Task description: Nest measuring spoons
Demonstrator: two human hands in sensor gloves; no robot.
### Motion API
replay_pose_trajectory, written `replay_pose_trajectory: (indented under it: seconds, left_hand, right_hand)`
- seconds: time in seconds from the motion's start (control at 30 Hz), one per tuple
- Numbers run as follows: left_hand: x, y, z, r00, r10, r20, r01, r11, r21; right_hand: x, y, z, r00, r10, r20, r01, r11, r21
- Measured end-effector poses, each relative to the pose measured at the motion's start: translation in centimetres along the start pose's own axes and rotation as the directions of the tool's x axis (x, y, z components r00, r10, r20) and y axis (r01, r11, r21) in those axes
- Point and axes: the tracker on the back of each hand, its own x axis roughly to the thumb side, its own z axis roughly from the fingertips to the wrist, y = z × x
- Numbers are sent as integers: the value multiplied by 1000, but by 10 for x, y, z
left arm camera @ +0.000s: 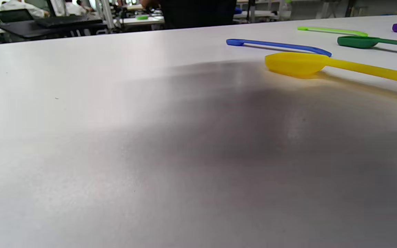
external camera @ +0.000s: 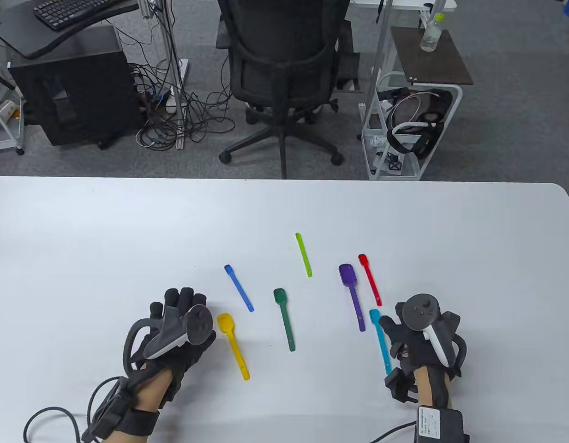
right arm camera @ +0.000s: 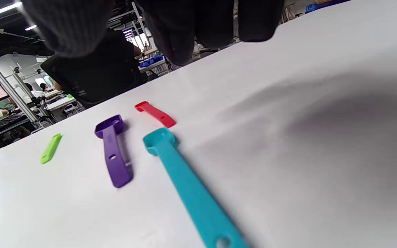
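Seven measuring spoons lie apart on the white table [external camera: 127,230]: yellow [external camera: 232,344], blue [external camera: 238,287], dark green [external camera: 284,318], lime [external camera: 303,254], purple [external camera: 352,295], red [external camera: 370,279] and teal [external camera: 380,341]. My left hand [external camera: 182,307] rests just left of the yellow spoon's bowl [left arm camera: 296,63], fingers stretched forward, holding nothing. My right hand [external camera: 395,327] sits just right of the teal spoon [right arm camera: 184,179]. Its fingers [right arm camera: 184,31] hang above the table and hold nothing. The purple [right arm camera: 113,151], red [right arm camera: 155,113] and lime [right arm camera: 51,148] spoons lie beyond them.
The table's far edge [external camera: 284,180] runs across the middle of the table view. Beyond it stand an office chair [external camera: 282,69], a white wire cart [external camera: 411,129] and a black desk unit [external camera: 72,92]. Glove cables [external camera: 58,415] trail off the near edge.
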Motion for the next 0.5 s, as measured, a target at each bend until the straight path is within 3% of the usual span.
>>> replay_pose_trajectory:
  seconds: [0.17, 0.4, 0.5]
  left_hand:
    - [2, -1, -1, 1000, -7, 2, 7, 1000, 7]
    - [3, -1, -6, 996, 93, -3, -93, 990, 104]
    - [1, 1, -5, 996, 87, -34, -79, 977, 197]
  right_hand:
    - [9, -2, 3, 997, 71, 39, -69, 997, -42]
    - [11, 1, -5, 997, 80, 15, -78, 994, -81]
    - [11, 6, -3, 991, 133, -1, -132, 989, -70]
